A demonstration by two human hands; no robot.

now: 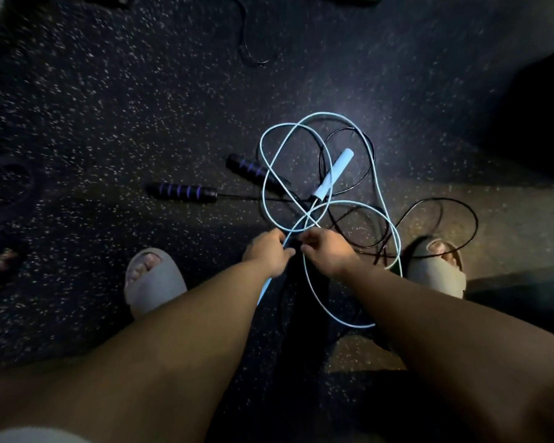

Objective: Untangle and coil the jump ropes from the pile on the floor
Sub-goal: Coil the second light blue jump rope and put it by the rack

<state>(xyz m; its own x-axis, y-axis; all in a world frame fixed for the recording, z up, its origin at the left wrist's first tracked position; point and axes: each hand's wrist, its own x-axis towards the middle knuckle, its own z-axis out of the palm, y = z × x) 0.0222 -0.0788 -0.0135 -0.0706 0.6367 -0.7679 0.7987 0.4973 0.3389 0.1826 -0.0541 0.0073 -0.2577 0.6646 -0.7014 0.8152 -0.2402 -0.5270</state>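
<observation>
A light blue jump rope (263, 161) lies in loose loops on the dark speckled floor, tangled with a thin black jump rope (442, 203). One pale blue handle (333, 174) rests in the middle of the tangle. Two black handles with purple bands lie to the left, one (181, 189) flat and one (251, 169) slanted. My left hand (267, 251) grips the other light blue handle, whose end pokes out below my wrist. My right hand (328, 251) pinches the light blue cord just beside it.
My feet in pale slides stand on either side of the pile, left (152, 279) and right (437, 266). Another black cord (248, 43) lies further away at the top. Dark objects sit at the left edge (4, 187).
</observation>
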